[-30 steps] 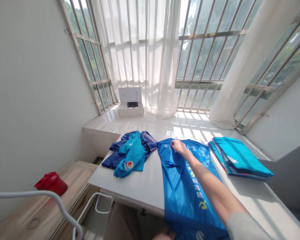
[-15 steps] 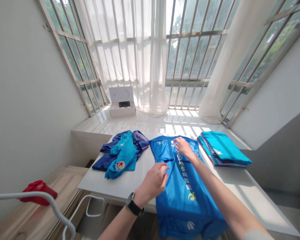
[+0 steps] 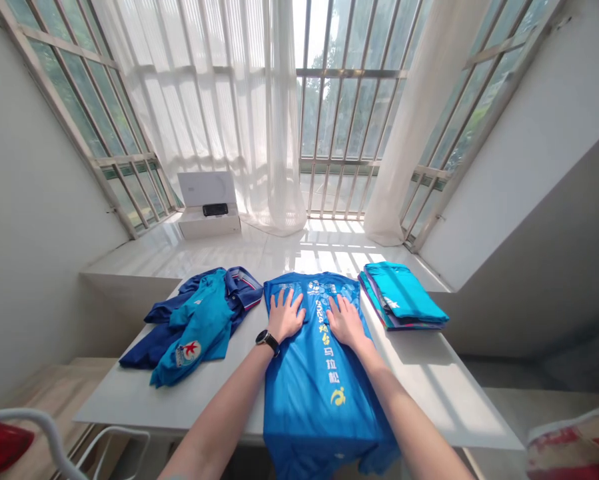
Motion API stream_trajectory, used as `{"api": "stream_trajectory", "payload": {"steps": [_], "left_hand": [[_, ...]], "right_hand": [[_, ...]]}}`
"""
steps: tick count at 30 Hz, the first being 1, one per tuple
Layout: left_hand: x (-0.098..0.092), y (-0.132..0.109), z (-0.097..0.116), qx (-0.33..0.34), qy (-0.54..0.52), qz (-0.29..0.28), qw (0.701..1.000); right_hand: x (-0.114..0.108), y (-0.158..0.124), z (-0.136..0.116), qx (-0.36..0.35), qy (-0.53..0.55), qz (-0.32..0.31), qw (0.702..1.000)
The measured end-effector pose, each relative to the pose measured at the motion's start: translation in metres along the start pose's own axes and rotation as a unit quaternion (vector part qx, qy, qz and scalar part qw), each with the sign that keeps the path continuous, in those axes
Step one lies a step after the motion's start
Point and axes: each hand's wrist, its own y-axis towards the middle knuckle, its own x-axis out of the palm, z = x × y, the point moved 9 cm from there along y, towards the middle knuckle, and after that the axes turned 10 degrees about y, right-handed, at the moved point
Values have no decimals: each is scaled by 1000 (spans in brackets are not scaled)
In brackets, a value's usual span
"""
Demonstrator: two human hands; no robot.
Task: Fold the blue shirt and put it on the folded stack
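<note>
A bright blue sports shirt [image 3: 319,380] with yellow lettering lies lengthwise on the white table [image 3: 429,380], its lower end hanging over the near edge. Both my hands rest flat on its upper part, fingers spread. My left hand [image 3: 285,315], with a black watch on the wrist, presses left of the lettering. My right hand [image 3: 346,321] presses just right of it. Neither hand holds anything.
A heap of unfolded blue and teal shirts [image 3: 194,323] lies at the table's left. A stack of folded teal shirts [image 3: 403,303] sits at the right. An open white box [image 3: 208,210] stands on the sill before barred windows. A white chair back [image 3: 54,440] is near left.
My left hand came up from below the table edge and both hands now lie flat on the shirt. My right hand let go of the collar. My view swung left to right.
</note>
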Motion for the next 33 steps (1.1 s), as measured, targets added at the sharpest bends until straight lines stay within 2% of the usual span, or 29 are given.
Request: {"api": "stream_trajectory", "payload": {"steps": [7, 10, 17, 20, 22, 24, 25, 27, 29, 30, 31, 33], "left_hand": [[11, 56, -25, 31, 12, -43, 999], [15, 71, -31, 28, 5, -53, 998], [9, 75, -33, 22, -27, -7, 999], [-5, 75, -30, 28, -48, 11, 998], [-19, 67, -28, 25, -54, 22, 998], [-37, 45, -27, 26, -96, 43, 994], [-48, 27, -27, 33, -133, 57, 989], [-72, -25, -27, 61, -245, 86, 964], [-89, -91, -32, 55, -279, 92, 954], [-94, -127, -39, 30, -327, 93, 940], [-95, -163, -47, -12, -376, 91, 922], [-84, -231, -62, -109, -455, 61, 882]], "right_hand": [[3, 35, -2, 26, -8, 26, 999], [5, 51, -1, 35, 7, 23, 999], [0, 67, -1, 28, 52, 10, 998], [-20, 61, -6, 35, 65, 18, 997], [-42, 43, -11, 33, 119, 44, 991], [-68, 11, -17, 25, 227, 86, 970], [-79, -10, -19, 20, 300, 104, 948], [-90, -59, -28, 23, 365, 96, 926], [-82, -114, -36, 77, 515, 44, 852], [-74, -142, -43, 98, 566, 10, 819], [-65, -169, -54, 110, 603, -30, 789], [-46, -220, -77, 117, 645, -112, 747]]}}
